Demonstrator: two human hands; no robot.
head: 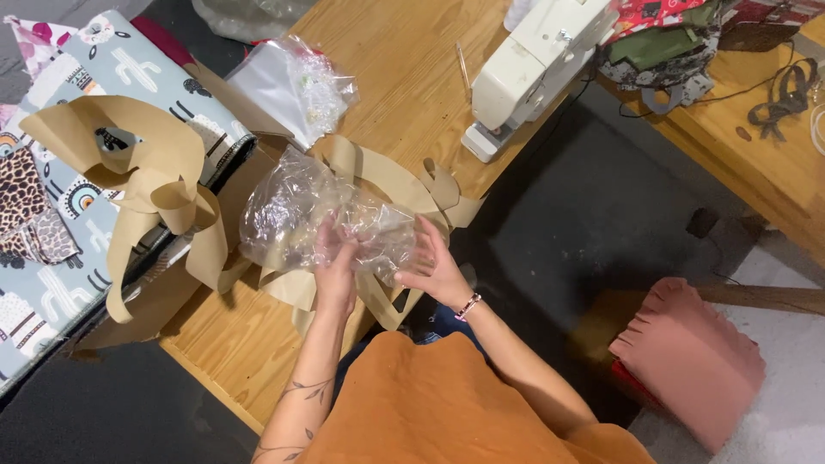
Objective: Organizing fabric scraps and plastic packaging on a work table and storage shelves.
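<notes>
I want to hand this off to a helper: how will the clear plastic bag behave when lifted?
The clear plastic bag is crumpled and creased between the left hand and right hand, so it is probably floppy and very light. Its glossy film likely slips in a loose grip. It should not roll.

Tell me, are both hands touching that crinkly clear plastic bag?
Touching. The head view shows the left hand and right hand gripping the clear plastic bag.

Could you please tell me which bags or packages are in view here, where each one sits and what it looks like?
Clear crumpled plastic bag: held by the left hand and right hand over tan paper strips.
Second clear plastic bag: farther up the wooden table, flat, small pale items inside.
</notes>
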